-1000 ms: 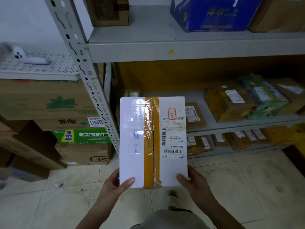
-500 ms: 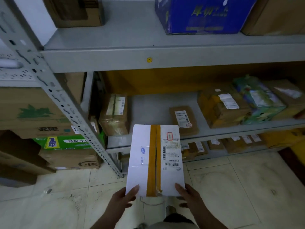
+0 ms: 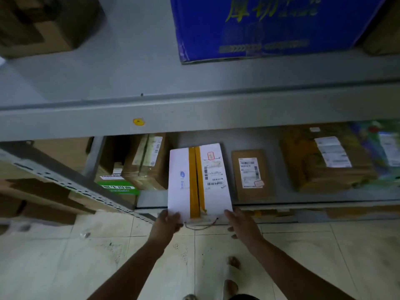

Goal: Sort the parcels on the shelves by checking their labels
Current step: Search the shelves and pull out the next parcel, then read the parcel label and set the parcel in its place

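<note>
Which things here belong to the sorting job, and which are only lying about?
Job: white parcel, left hand, right hand, flat brown parcel, yellow-taped parcel, middle shelf.
Lying about: blue box above, green carton at left.

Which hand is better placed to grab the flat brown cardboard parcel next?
Right. The right hand holds the right corner of the white yellow-taped parcel, closest to the flat brown cardboard parcel; the left hand would likely cross over.

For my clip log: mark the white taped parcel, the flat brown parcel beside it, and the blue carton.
white taped parcel [image 3: 192,182]: head view, yellow tape down its middle.
flat brown parcel [image 3: 251,173]: head view, on its shipping label.
blue carton [image 3: 270,27]: head view, front face.
</note>
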Available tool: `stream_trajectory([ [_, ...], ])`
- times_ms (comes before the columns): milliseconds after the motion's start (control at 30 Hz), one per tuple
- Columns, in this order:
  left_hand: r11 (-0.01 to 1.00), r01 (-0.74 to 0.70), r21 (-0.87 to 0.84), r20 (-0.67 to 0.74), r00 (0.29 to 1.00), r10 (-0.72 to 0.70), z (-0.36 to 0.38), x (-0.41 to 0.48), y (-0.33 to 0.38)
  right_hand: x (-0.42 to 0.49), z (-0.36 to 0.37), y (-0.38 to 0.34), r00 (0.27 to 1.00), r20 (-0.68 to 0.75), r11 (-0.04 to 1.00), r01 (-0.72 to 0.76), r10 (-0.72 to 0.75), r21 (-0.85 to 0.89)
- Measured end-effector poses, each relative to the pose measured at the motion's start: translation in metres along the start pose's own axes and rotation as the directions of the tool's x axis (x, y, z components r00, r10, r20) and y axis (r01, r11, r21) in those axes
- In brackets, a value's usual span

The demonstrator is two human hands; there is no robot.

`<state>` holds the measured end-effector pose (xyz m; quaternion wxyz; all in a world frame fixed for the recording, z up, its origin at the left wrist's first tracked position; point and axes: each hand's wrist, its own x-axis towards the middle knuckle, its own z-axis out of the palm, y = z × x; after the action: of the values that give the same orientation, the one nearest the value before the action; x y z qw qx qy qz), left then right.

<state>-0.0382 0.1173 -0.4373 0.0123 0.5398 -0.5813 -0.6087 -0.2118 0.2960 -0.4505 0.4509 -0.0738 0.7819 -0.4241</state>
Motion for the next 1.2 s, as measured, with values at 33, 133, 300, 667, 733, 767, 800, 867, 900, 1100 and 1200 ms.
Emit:
stream_trajectory([
  [33, 1.000, -0.025, 0.009, -0.016, 1.000, 0.026, 0.005, 0.001, 0.008, 0.009, -0.002, -0.007, 1.000, -0.005, 0.999, -0.007, 0.007, 0.038],
  [133, 0.997, -0.074, -0.012, -0.050, 0.996, 0.073, 0.013, 0.011, 0.022, 0.029, -0.006, -0.024, 0.999, 0.036, 0.991, -0.015, 0.011, 0.131],
  [300, 0.998, -0.035, -0.046, -0.073, 0.997, 0.031, 0.012, 0.027, 0.028, 0.048, -0.018, -0.030, 0.989, 0.149, 0.975, -0.045, 0.012, 0.217],
  [667, 0.930, -0.338, 0.142, -0.016, 0.939, 0.344, 0.042, 0.000, -0.001, -0.005, -0.070, 0.048, 0.981, -0.084, 0.910, -0.130, 0.176, 0.394],
  [733, 0.924, -0.345, 0.165, 0.099, 0.938, 0.333, 0.064, -0.003, 0.001, -0.010, -0.081, 0.060, 0.967, -0.125, 0.905, -0.157, 0.222, 0.395],
  [767, 0.923, -0.344, 0.170, 0.145, 0.936, 0.322, 0.077, -0.003, 0.002, -0.013, -0.088, 0.063, 0.962, -0.139, 0.903, -0.164, 0.236, 0.396],
  [800, 0.920, -0.347, 0.181, 0.193, 0.930, 0.313, 0.089, -0.003, 0.005, -0.014, -0.094, 0.063, 0.959, -0.155, 0.904, -0.158, 0.236, 0.398],
  [867, 0.918, -0.317, 0.240, 0.289, 0.926, 0.244, 0.114, -0.003, 0.014, -0.011, -0.110, 0.057, 0.960, -0.181, 0.921, -0.138, 0.215, 0.363],
  [900, 0.919, -0.291, 0.264, 0.324, 0.925, 0.200, 0.127, -0.002, 0.019, -0.005, -0.117, 0.053, 0.962, -0.188, 0.935, -0.129, 0.199, 0.330],
  [1100, 0.891, -0.240, 0.385, 0.278, 0.951, 0.136, 0.208, 0.014, 0.043, 0.051, -0.140, 0.030, 0.985, -0.123, 0.984, -0.099, 0.117, 0.145],
  [1200, 0.978, -0.105, 0.180, 0.173, 0.982, 0.074, 0.234, 0.021, 0.051, 0.071, -0.144, 0.024, 0.990, -0.054, 0.982, -0.124, 0.133, 0.140],
])
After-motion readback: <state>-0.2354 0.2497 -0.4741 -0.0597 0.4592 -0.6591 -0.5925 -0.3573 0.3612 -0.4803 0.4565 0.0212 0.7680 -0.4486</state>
